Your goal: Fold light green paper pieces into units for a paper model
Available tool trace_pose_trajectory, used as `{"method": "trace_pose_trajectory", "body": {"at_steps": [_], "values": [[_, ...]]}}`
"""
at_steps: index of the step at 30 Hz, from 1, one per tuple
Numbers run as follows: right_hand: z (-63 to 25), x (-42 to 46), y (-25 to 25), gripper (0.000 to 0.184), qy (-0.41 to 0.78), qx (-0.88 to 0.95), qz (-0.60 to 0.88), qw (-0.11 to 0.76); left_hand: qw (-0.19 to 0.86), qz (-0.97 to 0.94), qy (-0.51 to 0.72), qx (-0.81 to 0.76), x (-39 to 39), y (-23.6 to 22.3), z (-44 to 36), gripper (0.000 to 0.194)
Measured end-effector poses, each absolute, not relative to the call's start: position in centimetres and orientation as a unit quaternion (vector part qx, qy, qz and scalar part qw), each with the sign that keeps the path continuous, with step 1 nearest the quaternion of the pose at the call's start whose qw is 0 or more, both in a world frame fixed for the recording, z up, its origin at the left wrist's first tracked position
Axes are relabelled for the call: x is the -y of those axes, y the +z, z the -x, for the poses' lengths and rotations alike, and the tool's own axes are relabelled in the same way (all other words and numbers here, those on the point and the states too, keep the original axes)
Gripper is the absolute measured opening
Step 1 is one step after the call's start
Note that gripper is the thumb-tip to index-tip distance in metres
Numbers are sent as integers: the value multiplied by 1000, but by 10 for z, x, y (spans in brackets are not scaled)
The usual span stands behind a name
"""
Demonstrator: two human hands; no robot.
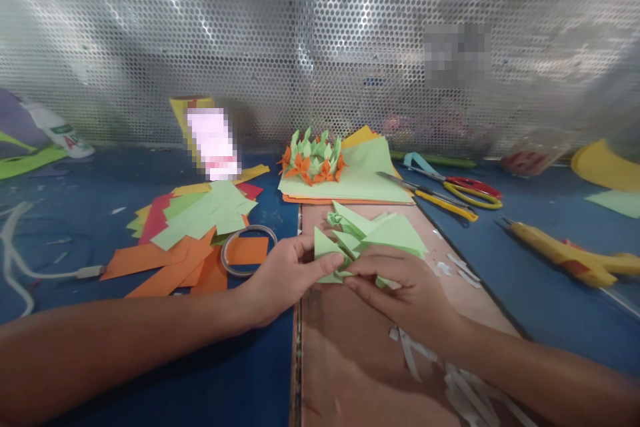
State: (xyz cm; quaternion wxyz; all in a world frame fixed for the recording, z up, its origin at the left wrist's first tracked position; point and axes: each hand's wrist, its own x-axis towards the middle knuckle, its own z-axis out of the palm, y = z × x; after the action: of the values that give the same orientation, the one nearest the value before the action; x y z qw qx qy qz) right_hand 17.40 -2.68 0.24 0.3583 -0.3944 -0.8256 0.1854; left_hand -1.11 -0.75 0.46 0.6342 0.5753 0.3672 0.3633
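Both hands work on a light green folded paper (327,259) above the brown board. My left hand (287,277) pinches its left side, thumb on top. My right hand (400,283) pinches the lower right edge between thumb and fingers; part of the paper is hidden behind the knuckles. Just beyond my fingers lie more light green folded papers (395,233). Farther back, a ring of green and orange folded paper pieces (315,160) stands on a stack of coloured sheets (373,170).
Paper offcuts (200,213) and a tape roll (274,250) lie left, near a white cable (10,240). Scissors (473,193), a utility knife (447,207) and a yellow glue gun (565,250) lie right. White strips (467,393) litter the board (340,353). A glue bottle (63,130) stands far left.
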Motion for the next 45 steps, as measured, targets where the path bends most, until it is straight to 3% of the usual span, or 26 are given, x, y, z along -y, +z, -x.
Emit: {"method": "trace_pose_trajectory", "body": {"at_steps": [32, 45], "values": [[-174, 25, 3, 16, 186, 844, 361, 350, 660, -565, 338, -363, 8, 5, 9, 16], [-170, 29, 4, 4, 198, 800, 437, 360, 622, -596, 335, -380, 8, 2, 10, 25]]}}
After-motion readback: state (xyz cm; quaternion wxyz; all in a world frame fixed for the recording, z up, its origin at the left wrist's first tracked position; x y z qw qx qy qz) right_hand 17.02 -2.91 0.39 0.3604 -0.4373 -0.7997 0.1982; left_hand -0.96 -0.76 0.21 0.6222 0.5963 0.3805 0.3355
